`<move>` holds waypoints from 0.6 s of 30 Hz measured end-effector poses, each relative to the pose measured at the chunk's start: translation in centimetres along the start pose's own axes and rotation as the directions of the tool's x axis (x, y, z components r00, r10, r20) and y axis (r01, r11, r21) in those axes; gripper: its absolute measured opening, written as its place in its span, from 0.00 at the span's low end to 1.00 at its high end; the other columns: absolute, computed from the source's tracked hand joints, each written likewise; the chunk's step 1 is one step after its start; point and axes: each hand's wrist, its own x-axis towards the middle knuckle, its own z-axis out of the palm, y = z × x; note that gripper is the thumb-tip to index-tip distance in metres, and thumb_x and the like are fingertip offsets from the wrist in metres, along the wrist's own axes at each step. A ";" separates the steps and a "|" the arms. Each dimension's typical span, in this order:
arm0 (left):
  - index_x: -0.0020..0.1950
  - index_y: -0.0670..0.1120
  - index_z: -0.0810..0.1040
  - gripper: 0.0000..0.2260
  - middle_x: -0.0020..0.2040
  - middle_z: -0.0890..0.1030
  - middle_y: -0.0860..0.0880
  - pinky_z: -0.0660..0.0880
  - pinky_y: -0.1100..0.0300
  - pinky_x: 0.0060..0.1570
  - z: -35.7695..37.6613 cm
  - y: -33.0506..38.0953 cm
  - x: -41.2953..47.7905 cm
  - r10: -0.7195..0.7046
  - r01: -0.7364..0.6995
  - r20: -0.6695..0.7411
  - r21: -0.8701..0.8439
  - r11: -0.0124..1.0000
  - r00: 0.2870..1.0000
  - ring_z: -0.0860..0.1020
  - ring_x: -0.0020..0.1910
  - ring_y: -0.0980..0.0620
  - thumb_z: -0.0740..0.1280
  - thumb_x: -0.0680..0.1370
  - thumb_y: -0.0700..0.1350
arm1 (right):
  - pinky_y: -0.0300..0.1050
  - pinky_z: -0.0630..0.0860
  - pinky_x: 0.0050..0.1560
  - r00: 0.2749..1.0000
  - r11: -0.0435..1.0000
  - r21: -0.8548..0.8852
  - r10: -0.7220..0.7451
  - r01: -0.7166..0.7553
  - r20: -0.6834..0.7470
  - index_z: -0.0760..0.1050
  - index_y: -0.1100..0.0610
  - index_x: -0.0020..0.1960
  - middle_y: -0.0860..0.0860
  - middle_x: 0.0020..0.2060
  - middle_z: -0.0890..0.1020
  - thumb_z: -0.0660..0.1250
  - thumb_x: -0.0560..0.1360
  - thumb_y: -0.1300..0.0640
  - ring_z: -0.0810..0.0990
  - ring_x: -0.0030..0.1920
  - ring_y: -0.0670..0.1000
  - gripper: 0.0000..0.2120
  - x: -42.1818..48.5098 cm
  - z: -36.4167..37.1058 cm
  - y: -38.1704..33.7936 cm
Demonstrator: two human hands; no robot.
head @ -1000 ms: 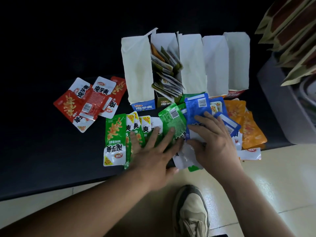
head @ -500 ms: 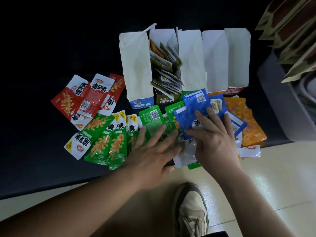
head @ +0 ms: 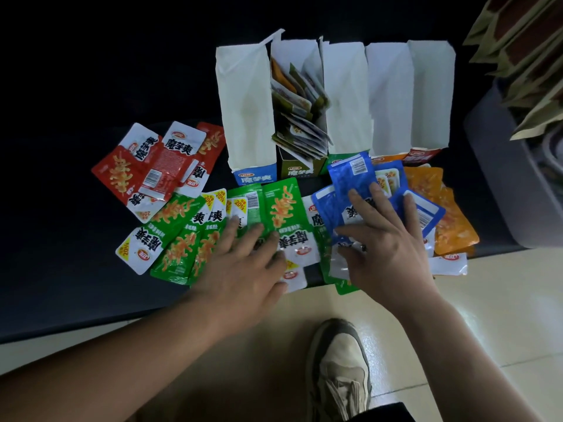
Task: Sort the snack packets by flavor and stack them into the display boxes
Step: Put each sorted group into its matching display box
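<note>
Snack packets lie spread on a dark table (head: 61, 239) in front of a row of display boxes. Red packets (head: 152, 169) are at the left, green packets (head: 182, 239) in the middle, blue packets (head: 350, 175) right of them, orange packets (head: 451, 220) at the far right. My left hand (head: 246, 263) lies flat, fingers spread, on the green packets. My right hand (head: 387, 239) presses flat on the blue packets. The blue-fronted box (head: 246, 117) stands with its white flap up. The olive box (head: 297, 169) beside it holds several olive packets.
Three more boxes (head: 396, 95) with raised white flaps stand at the right of the row. A grey bin (head: 502, 184) sits at the table's right end below stacked brown packs (head: 524, 41). The table's front edge runs above a pale tiled floor and my shoe (head: 338, 367).
My left hand has swept the green packets leftward, fanning them out toward the red ones. My right hand has stayed on the blue packets, shifting slightly.
</note>
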 end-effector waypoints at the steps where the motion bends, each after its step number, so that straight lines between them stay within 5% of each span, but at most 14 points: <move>1: 0.55 0.45 0.85 0.18 0.61 0.83 0.43 0.69 0.29 0.68 -0.4 -0.2 0.1 -0.015 0.016 -0.029 0.007 1.000 0.999 0.77 0.67 0.35 0.65 0.79 0.58 | 0.72 0.50 0.79 1.000 1.000 -0.001 0.001 -0.001 -0.005 0.85 0.47 0.56 0.50 0.76 0.72 0.79 0.70 0.54 0.58 0.82 0.57 0.15 0.0 0.1 0.1; 4: 0.52 0.44 0.83 0.15 0.53 0.83 0.43 0.69 0.29 0.67 -1.0 -0.2 0.9 -0.070 0.069 -0.082 -0.016 0.997 0.994 0.78 0.65 0.33 0.73 0.76 0.55 | 0.72 0.50 0.79 0.999 1.000 0.011 -0.007 0.008 -0.043 0.86 0.48 0.55 0.50 0.76 0.73 0.80 0.69 0.57 0.58 0.82 0.57 0.16 0.3 0.2 0.7; 6: 0.62 0.45 0.81 0.19 0.64 0.80 0.42 0.66 0.31 0.72 -1.2 0.6 1.7 -0.053 0.048 -0.065 -0.082 0.995 0.997 0.73 0.72 0.35 0.73 0.75 0.53 | 0.72 0.52 0.78 0.997 0.999 0.028 -0.021 0.023 -0.076 0.87 0.49 0.55 0.52 0.75 0.73 0.82 0.67 0.59 0.59 0.82 0.59 0.17 0.5 0.2 1.3; 9: 0.83 0.51 0.60 0.29 0.84 0.57 0.48 0.47 0.42 0.82 -0.8 2.0 3.1 0.114 -0.113 -0.008 -0.195 0.974 0.993 0.52 0.83 0.42 0.63 0.83 0.55 | 0.73 0.53 0.78 0.995 0.999 0.025 -0.044 0.046 -0.085 0.87 0.48 0.55 0.53 0.75 0.74 0.83 0.66 0.59 0.61 0.81 0.62 0.19 0.8 0.1 1.5; 12: 0.85 0.54 0.43 0.32 0.85 0.42 0.51 0.35 0.42 0.80 -0.5 3.0 3.8 0.118 -0.094 0.150 -0.159 0.983 0.982 0.38 0.84 0.46 0.53 0.85 0.61 | 0.73 0.50 0.78 0.997 0.999 0.009 -0.053 0.054 -0.063 0.88 0.45 0.52 0.54 0.75 0.74 0.81 0.68 0.56 0.61 0.80 0.64 0.14 0.8 -0.1 1.4; 18: 0.84 0.51 0.41 0.33 0.84 0.48 0.47 0.41 0.33 0.78 -0.9 3.4 3.5 0.072 -0.075 0.187 0.010 0.997 0.980 0.42 0.83 0.42 0.49 0.85 0.64 | 0.75 0.51 0.77 0.998 0.999 -0.019 -0.048 0.048 -0.039 0.88 0.42 0.49 0.53 0.75 0.74 0.81 0.69 0.54 0.60 0.80 0.66 0.11 0.8 -0.5 1.5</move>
